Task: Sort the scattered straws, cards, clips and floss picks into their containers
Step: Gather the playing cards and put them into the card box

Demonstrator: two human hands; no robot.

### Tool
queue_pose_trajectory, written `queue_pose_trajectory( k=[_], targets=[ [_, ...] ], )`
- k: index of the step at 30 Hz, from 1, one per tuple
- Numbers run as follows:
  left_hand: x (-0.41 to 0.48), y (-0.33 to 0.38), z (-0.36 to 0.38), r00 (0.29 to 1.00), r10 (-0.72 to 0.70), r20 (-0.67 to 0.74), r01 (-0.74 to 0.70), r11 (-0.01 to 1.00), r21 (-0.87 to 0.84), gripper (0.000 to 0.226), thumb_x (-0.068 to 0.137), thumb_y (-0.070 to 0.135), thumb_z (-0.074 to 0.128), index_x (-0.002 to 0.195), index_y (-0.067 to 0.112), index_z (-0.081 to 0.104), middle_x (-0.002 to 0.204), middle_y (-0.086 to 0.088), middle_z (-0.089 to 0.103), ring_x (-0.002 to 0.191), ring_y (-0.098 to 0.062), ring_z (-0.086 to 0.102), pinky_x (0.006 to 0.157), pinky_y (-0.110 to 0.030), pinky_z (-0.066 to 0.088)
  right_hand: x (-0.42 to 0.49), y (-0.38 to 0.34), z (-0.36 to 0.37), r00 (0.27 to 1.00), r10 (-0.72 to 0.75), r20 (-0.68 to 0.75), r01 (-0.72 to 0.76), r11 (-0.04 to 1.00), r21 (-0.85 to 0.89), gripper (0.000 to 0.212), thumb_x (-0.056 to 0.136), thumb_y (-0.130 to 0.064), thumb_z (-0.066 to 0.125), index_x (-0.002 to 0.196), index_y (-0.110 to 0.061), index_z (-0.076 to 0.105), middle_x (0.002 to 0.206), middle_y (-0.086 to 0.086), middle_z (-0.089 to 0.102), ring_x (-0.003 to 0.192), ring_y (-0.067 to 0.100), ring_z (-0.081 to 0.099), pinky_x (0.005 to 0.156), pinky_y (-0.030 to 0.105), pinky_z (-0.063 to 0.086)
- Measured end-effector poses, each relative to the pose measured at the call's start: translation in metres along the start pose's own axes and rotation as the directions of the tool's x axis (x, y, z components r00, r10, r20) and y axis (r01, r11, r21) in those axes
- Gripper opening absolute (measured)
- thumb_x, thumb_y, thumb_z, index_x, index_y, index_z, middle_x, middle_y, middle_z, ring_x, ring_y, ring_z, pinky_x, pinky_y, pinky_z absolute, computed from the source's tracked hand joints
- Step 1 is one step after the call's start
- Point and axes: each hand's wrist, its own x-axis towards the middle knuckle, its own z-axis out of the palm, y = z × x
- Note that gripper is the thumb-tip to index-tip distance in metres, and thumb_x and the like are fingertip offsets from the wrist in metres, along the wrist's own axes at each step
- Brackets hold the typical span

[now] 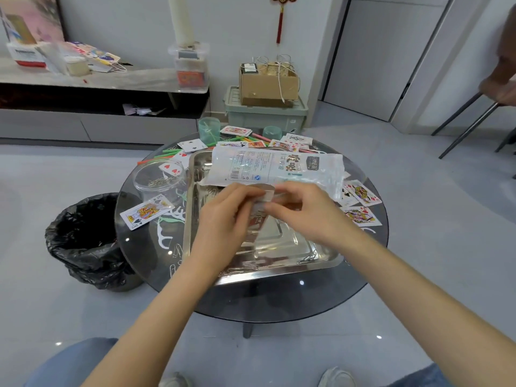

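Observation:
Over the steel tray (321,256) my left hand (223,219) and my right hand (304,210) both grip a small clear plastic box (261,208), blurred by motion. A clear printed plastic bag (276,166) lies across the tray's far end. Playing cards (146,212) lie scattered on the round glass table (279,300), with more cards (361,192) at the right. Coloured straws (159,157) lie at the back. A clear round jar (159,181) at the left holds metal clips. Loose clips (307,258) sit in the tray, and white floss picks (167,230) lie left of it.
Two green cups (209,129) stand at the table's far edge. A bin with a black bag (86,241) stands left of the table. A green crate with a cardboard box (268,82) sits behind. Another person's hand (499,90) and chair legs show at the far right.

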Motion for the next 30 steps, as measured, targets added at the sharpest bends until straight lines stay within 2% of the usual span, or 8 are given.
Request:
queue_pose_trajectory(
  k=[4,9,12,16,22,24,27,30],
  targets=[
    [0.003,0.001,0.004,0.997,-0.075,-0.001,0.074,0.987,-0.145,0.021,0.089,0.001,0.060,0.104,0.015,0.062,0.097,0.013,0.065,0.093,0.002,0.061,0.079,-0.016,0.050,0.004,0.003,0.009,0.995,0.004,-0.104,0.002,0.998,0.058,0.015,0.089,-0.027,0.063,0.078,-0.018,0.067,0.077,0.003,0.071,0.074,0.019,0.069,0.072,0.045,0.058],
    [-0.005,-0.004,0.013,0.962,-0.261,0.081,0.273,0.928,-0.254,0.063,0.082,0.020,0.074,0.127,0.036,0.033,0.129,0.011,0.045,0.114,-0.004,0.050,0.093,-0.028,0.048,0.004,0.008,0.007,0.947,-0.159,-0.278,0.139,0.986,-0.093,0.017,0.088,-0.015,0.060,0.086,-0.020,0.076,0.072,-0.011,0.070,0.071,0.002,0.064,0.066,0.014,0.051],
    [-0.014,-0.009,0.020,0.924,-0.295,0.241,0.329,0.938,-0.113,0.086,0.079,0.026,0.074,0.143,0.021,0.017,0.143,0.002,0.030,0.122,0.000,0.038,0.103,-0.024,0.038,0.002,0.014,0.010,0.928,-0.171,-0.330,0.131,0.981,-0.140,0.016,0.084,-0.011,0.061,0.076,-0.015,0.074,0.067,-0.005,0.069,0.066,0.006,0.064,0.065,0.019,0.052],
    [-0.016,-0.005,0.028,0.859,-0.424,0.286,0.440,0.898,0.012,0.101,0.070,0.042,0.080,0.147,0.018,0.019,0.144,0.002,0.039,0.127,-0.010,0.042,0.102,-0.033,0.042,0.003,0.020,0.011,0.946,0.120,-0.301,-0.046,0.969,0.241,0.016,0.083,-0.003,0.061,0.070,-0.011,0.067,0.074,0.012,0.069,0.072,0.027,0.069,0.069,0.039,0.060],
    [0.002,0.006,0.030,0.922,-0.339,0.184,0.345,0.938,-0.001,0.067,0.069,0.048,0.076,0.125,0.024,0.046,0.105,0.018,0.057,0.095,-0.004,0.056,0.075,-0.020,0.046,-0.006,0.017,-0.014,0.959,0.242,-0.145,-0.113,0.800,0.589,0.012,0.089,-0.003,0.058,0.080,-0.002,0.066,0.079,0.015,0.071,0.074,0.024,0.073,0.067,0.027,0.060],
    [0.006,0.010,0.030,0.929,-0.311,0.199,0.316,0.949,0.007,0.069,0.067,0.052,0.076,0.123,0.025,0.047,0.105,0.016,0.057,0.094,-0.005,0.057,0.077,-0.025,0.046,-0.009,0.023,-0.033,0.970,0.176,-0.167,-0.067,0.856,0.513,0.013,0.090,-0.015,0.062,0.086,-0.004,0.069,0.081,0.010,0.074,0.078,0.019,0.073,0.069,0.025,0.059],
    [0.011,0.014,0.033,0.924,-0.298,0.238,0.299,0.954,0.033,0.073,0.064,0.060,0.072,0.124,0.026,0.048,0.102,0.017,0.057,0.090,-0.005,0.057,0.075,-0.024,0.048,-0.009,0.048,-0.066,0.932,0.106,-0.348,-0.073,0.992,0.107,0.011,0.088,-0.026,0.064,0.083,-0.018,0.071,0.079,-0.003,0.073,0.079,0.012,0.069,0.077,0.028,0.056],
    [0.013,0.014,0.039,0.913,-0.288,0.289,0.277,0.958,0.080,0.074,0.063,0.063,0.069,0.125,0.027,0.048,0.097,0.021,0.054,0.082,0.003,0.054,0.069,-0.011,0.043,-0.005,0.083,-0.092,0.901,0.188,-0.391,-0.328,0.886,-0.329,0.025,0.083,-0.038,0.066,0.078,-0.014,0.070,0.075,-0.001,0.069,0.079,0.019,0.064,0.077,0.034,0.051]
  ],
)
